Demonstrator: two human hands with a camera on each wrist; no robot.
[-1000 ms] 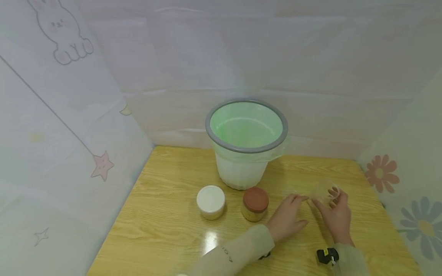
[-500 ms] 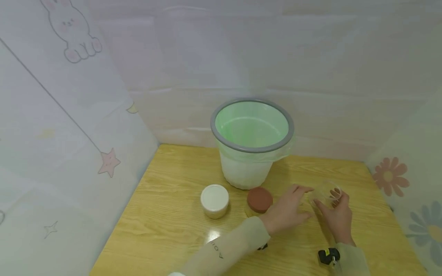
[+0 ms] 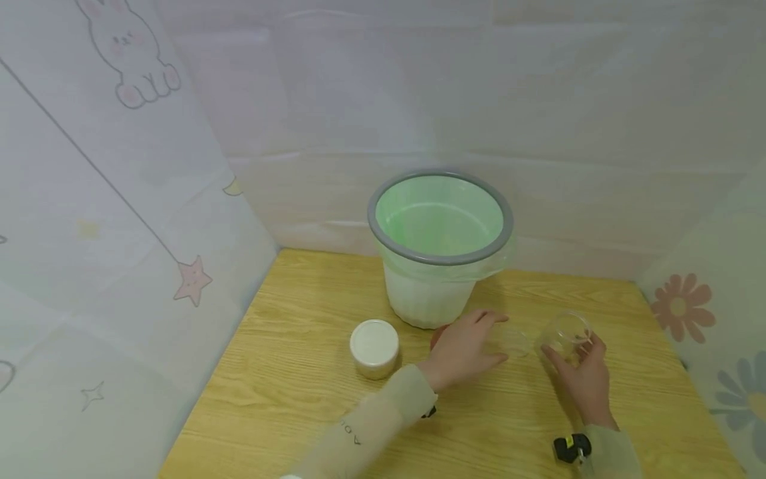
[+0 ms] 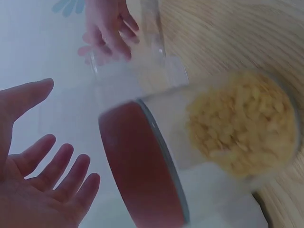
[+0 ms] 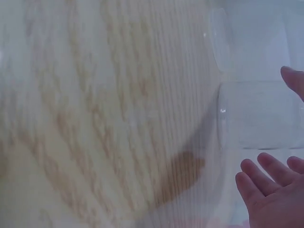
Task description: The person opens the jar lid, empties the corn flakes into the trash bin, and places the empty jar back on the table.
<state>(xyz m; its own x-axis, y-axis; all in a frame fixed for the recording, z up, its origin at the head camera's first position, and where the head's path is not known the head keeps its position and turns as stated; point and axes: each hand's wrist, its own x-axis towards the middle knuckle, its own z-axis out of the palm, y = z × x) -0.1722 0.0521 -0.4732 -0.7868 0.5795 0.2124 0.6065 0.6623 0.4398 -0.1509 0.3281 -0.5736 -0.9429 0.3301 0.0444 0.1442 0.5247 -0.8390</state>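
Observation:
My left hand [image 3: 463, 352] reaches over a jar with a red-brown lid [image 4: 142, 166], hiding most of it in the head view. In the left wrist view its fingers are spread beside the lid, with space between. Small yellow pieces [image 4: 237, 123] show through the jar's clear wall. My right hand [image 3: 586, 379] stands at a clear cup [image 5: 261, 116], thumb on one side and fingers on the other. Slight gaps show between fingers and cup in the right wrist view; contact at the thumb is unclear. A clear disc-like lid [image 3: 513, 341] lies between the hands.
A white-lidded jar [image 3: 374, 348] stands left of the left hand. Behind is a white bin with a grey rim [image 3: 374, 233] and a green liner. Printed sheets form walls around the wooden table [image 3: 287, 319].
My left hand has moved left, away from beside the clear cup, to over the red-lidded jar. The clear disc now shows uncovered. My right hand has stayed at the cup.

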